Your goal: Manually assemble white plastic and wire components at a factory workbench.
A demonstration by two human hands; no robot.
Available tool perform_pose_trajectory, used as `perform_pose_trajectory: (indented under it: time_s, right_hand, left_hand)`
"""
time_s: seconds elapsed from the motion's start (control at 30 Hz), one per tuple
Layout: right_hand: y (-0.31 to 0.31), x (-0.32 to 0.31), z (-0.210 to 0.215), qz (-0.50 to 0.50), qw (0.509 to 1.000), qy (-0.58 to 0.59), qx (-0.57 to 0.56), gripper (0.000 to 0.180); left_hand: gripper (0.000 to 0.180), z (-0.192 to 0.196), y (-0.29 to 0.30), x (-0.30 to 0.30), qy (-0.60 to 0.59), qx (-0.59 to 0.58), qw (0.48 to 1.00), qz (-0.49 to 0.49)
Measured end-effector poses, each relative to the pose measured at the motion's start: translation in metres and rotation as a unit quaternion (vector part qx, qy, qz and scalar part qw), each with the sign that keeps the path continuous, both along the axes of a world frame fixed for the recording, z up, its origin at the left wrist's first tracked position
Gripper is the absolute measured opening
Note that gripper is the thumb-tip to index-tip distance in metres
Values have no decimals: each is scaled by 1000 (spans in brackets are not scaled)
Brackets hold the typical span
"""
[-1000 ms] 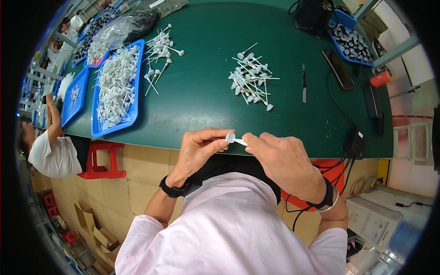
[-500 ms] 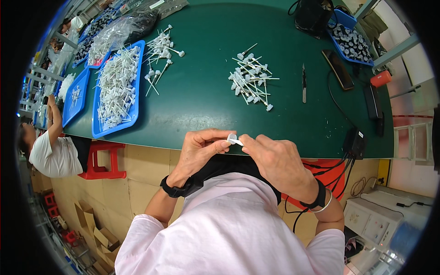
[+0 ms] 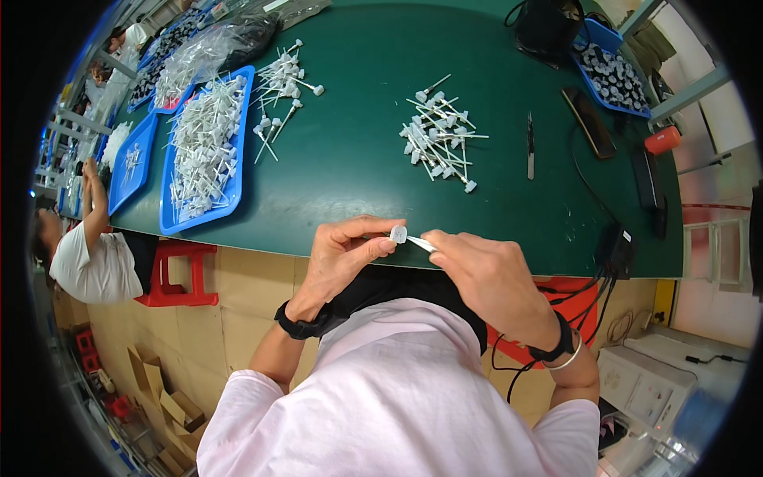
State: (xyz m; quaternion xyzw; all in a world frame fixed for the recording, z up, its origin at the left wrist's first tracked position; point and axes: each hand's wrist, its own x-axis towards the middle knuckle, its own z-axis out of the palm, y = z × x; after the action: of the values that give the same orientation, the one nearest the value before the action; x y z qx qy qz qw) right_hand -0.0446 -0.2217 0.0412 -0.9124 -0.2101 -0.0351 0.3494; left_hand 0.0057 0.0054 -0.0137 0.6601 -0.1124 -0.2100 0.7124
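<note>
My left hand (image 3: 343, 258) pinches a small white cap (image 3: 399, 234) between thumb and forefinger at the table's near edge. My right hand (image 3: 489, 274) is closed, its fingertips gripping a slim white piece (image 3: 421, 243). This piece reaches the cap's right side; whether the two are joined I cannot tell. Beyond the hands lies a loose pile of white caps with thin stems (image 3: 441, 135), resembling pump heads with tubes. To the left, a blue tray (image 3: 238, 191) is heaped with the same kind of parts, and a smaller group (image 3: 282, 79) lies beside it.
A pair of tweezers (image 3: 530, 147), a phone (image 3: 588, 123) and a black cable lie on the green table (image 3: 334, 143) at right. A blue bin (image 3: 606, 102) of dark and clear parts stands far right. At left a person (image 3: 95, 258) sits near a red stool (image 3: 181, 274).
My right hand has drawn slightly right and down, showing more of the slim white piece. The cap in my left hand has turned and shifted a little left and up.
</note>
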Motion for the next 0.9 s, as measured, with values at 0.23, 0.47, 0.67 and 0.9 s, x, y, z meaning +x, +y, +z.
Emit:
perform_pose_trajectory:
  time_s: [0.23, 0.47, 0.67, 0.9]
  right_hand:
    - [-6, 8, 11, 11, 969, 214, 126, 18]
    - [-9, 18, 6, 27, 943, 302, 137, 21]
    - [-10, 23, 7, 42, 944, 301, 131, 24]
    - [-11, 25, 7, 43, 947, 294, 121, 23]
  left_hand:
    - [30, 1, 1, 0, -47, 14, 999, -11]
    - [28, 1, 2, -1, -53, 33, 998, -21]
    - [28, 3, 0, -1, -53, 35, 998, -20]
    - [29, 2, 1, 0, -49, 42, 998, -23]
